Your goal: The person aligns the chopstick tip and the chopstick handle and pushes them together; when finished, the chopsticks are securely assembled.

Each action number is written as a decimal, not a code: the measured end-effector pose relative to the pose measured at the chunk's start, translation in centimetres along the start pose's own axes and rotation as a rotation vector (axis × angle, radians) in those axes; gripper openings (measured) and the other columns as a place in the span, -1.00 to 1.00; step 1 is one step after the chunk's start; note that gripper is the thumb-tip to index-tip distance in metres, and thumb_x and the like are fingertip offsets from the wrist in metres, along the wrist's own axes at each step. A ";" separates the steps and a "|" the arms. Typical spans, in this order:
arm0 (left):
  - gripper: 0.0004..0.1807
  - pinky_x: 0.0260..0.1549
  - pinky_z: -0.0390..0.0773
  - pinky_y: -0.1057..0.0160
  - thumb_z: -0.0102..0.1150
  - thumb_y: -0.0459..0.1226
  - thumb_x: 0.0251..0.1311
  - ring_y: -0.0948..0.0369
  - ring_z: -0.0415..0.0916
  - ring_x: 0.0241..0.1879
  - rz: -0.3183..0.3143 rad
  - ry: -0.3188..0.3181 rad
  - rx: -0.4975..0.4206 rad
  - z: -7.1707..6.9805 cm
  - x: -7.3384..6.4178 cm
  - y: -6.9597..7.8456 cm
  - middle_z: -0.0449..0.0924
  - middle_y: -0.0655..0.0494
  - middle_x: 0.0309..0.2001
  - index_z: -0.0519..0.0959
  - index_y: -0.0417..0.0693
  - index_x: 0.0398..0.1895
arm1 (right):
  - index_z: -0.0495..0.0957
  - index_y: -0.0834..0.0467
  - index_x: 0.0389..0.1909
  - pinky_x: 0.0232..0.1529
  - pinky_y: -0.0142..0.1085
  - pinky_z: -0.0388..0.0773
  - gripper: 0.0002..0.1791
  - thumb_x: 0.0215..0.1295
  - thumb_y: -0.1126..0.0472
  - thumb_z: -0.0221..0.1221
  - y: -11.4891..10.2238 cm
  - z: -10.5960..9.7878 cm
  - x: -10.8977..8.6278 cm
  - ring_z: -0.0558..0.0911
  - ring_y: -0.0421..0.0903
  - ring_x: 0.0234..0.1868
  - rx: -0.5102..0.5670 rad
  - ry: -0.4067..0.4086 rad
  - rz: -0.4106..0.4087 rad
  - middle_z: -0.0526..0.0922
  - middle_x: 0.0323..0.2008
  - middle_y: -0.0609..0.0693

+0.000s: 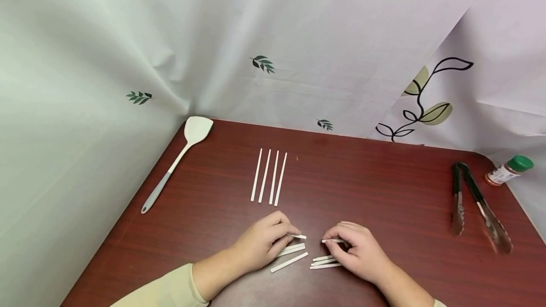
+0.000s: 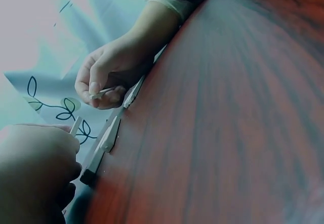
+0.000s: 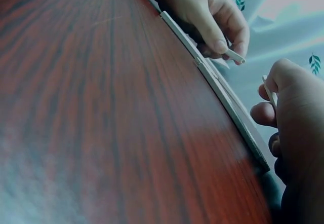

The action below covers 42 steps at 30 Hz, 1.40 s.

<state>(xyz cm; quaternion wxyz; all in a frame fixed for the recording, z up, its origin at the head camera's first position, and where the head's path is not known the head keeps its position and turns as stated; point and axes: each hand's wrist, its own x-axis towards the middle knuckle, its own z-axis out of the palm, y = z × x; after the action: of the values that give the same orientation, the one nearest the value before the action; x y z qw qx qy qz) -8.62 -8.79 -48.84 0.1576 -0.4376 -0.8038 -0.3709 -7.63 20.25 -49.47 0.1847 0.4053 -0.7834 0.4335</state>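
A: What does the left hand [image 1: 266,240] have?
B: A white stick [image 1: 302,237], pinched in curled fingers. The right hand [image 1: 360,251] pinches another stick [image 1: 334,240], well short of touching it.
A: The rest?
B: Loose sticks [image 1: 289,262] lie on the worktop [image 1: 362,179] at the left hand's 4 o'clock, more sticks [image 1: 326,266] at the right's 8. From between both, four spaced sticks [image 1: 274,177] are at 11, a spatula [image 1: 178,159] at 10.

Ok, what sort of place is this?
Probably a screened-off indoor corner for tabletop tasks: leaf-print fabric hangs behind and beside a reddish-brown wood-grain table, with a spatula laid along its left edge.
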 end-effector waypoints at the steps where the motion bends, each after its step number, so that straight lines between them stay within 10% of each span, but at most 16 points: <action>1: -0.77 -0.15 0.50 0.54 0.38 -0.41 0.32 0.44 0.54 -0.20 0.011 0.004 -0.004 0.0 0.0 0.0 0.56 0.28 -0.16 0.76 0.05 -0.03 | 0.73 -0.03 -0.20 -0.22 -0.46 0.52 -0.62 0.05 0.48 0.43 0.0 0.0 0.0 0.63 -0.33 -0.33 0.000 0.000 -0.003 0.71 -0.32 -0.26; 28: -0.78 -0.08 0.56 0.43 0.47 -0.37 0.25 0.42 0.57 -0.21 0.129 0.048 -0.069 0.3 0.2 0.4 0.66 0.29 -0.22 0.76 0.04 -0.07 | 0.77 0.17 -0.09 -0.23 -0.45 0.54 -0.90 0.49 0.29 0.31 -1.9 1.4 1.1 0.65 -0.27 -0.32 0.062 0.042 -0.147 0.76 -0.30 -0.08; 42: -0.77 -0.11 0.53 0.49 0.49 -0.41 0.21 0.43 0.58 -0.21 0.077 0.064 -0.114 0.5 0.0 0.5 0.70 0.27 -0.21 0.77 0.03 -0.11 | 0.79 0.18 -0.12 -0.24 -0.43 0.55 -0.90 0.49 0.28 0.31 -1.6 1.3 1.2 0.65 -0.28 -0.33 0.040 0.037 -0.194 0.77 -0.30 -0.08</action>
<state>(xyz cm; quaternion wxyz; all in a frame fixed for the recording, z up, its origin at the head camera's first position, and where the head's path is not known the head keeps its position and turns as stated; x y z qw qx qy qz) -8.23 -8.28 -48.91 0.1722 -0.4645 -0.7586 -0.4233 -6.98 18.13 -48.61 0.2322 0.4746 -0.7282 0.4366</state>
